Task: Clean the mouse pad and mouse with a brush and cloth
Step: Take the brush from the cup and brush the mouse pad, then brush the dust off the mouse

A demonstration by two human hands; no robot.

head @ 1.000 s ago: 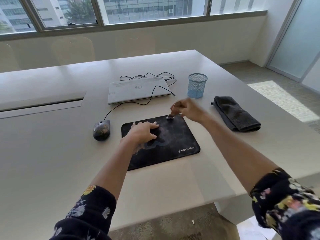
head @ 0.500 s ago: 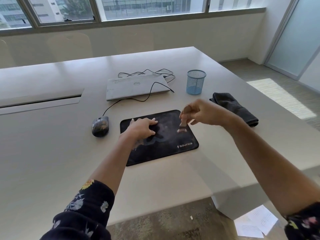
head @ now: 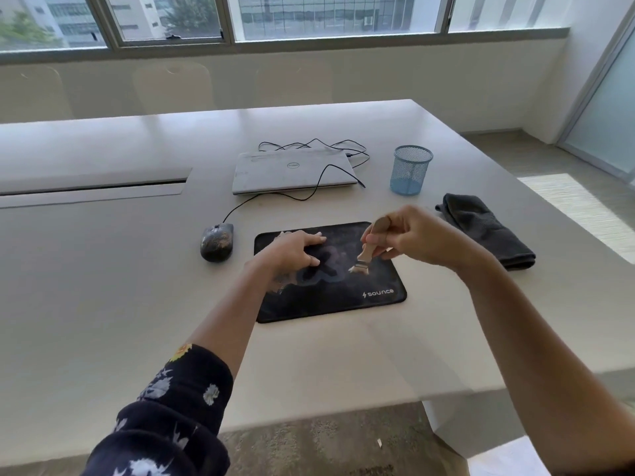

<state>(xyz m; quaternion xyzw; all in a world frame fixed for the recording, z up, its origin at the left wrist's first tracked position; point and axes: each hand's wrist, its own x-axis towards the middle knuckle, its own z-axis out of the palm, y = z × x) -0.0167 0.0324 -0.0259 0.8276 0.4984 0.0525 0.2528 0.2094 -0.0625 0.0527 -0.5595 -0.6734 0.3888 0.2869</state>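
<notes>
A black mouse pad (head: 343,300), dusty in patches, lies flat on the pale table (head: 103,304). My left hand (head: 292,252) presses on the pad's left half with its fingers spread. My right hand (head: 409,237) pinches the wooden handle of a small brush (head: 366,257); its bristles touch the pad right of centre. A dusty dark mouse (head: 217,242) sits on the table just left of the pad, its cable running back toward the laptop. A folded dark grey cloth (head: 488,230) lies to the right of the pad.
A shut white laptop (head: 292,171) with a black cable lies behind the pad. A blue mesh cup (head: 410,170) stands to its right. The table's front edge runs below my forearms, and its right edge lies past the cloth. A paper sheet lies on the floor.
My right hand has drawn the brush from the pad's far edge toward me, to right of centre. My left hand has stayed on the pad.
</notes>
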